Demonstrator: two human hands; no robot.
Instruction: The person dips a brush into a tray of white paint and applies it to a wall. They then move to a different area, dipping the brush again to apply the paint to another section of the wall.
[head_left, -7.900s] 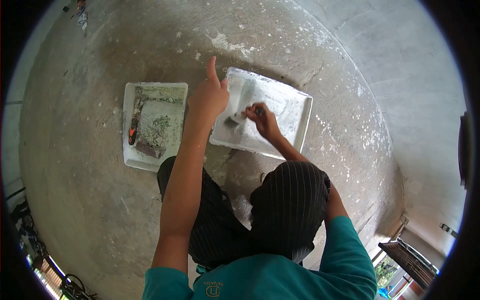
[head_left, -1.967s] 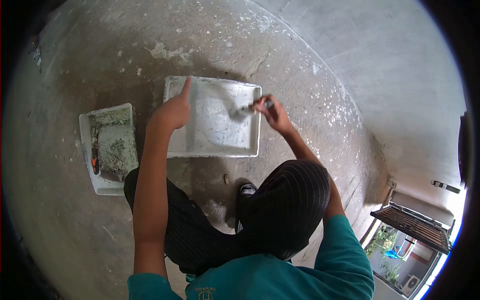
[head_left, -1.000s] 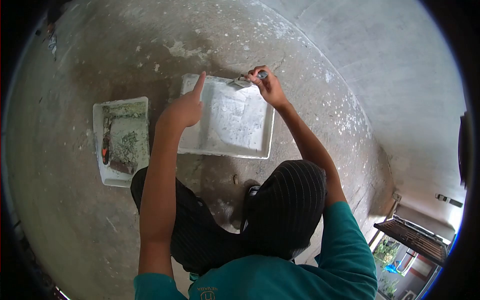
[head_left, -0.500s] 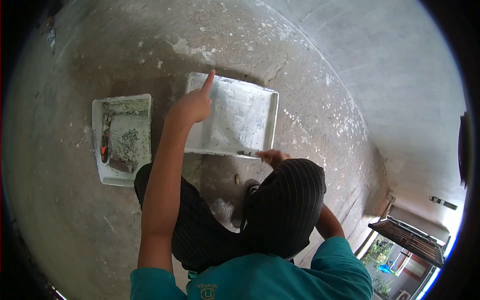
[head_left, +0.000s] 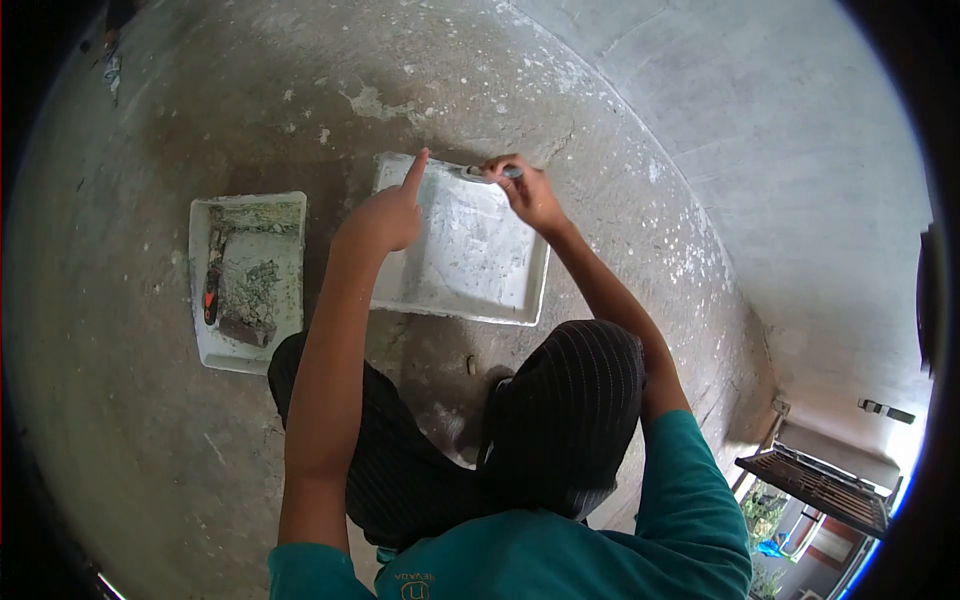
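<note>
A shallow white tray (head_left: 460, 245), smeared with grey, lies on the floor in front of me. My left hand (head_left: 383, 217) is closed at its left edge, the index finger stretched along the inside toward the far rim. At the far rim, right of that finger, my right hand (head_left: 527, 192) grips a small grey scraper-like tool (head_left: 476, 174). Its light end lies close along the rim, and the fingers cover most of the rest. Left of my left arm stands a smaller white tray (head_left: 297, 235) with a clump of grey-green material (head_left: 258, 288) inside.
An orange-and-black handled tool (head_left: 211, 295) lies in the smaller tray. Between my knees a small light piece (head_left: 471, 365) is on the paint-spotted concrete floor (head_left: 240, 440). A grey wall (head_left: 760, 130) rises at the right, with a slatted dark shutter (head_left: 815, 485) lower down.
My right hand has moved from the tray's near right corner to its far rim, carrying the grey tool. The larger tray has shifted slightly; my left hand stays nearly in place.
</note>
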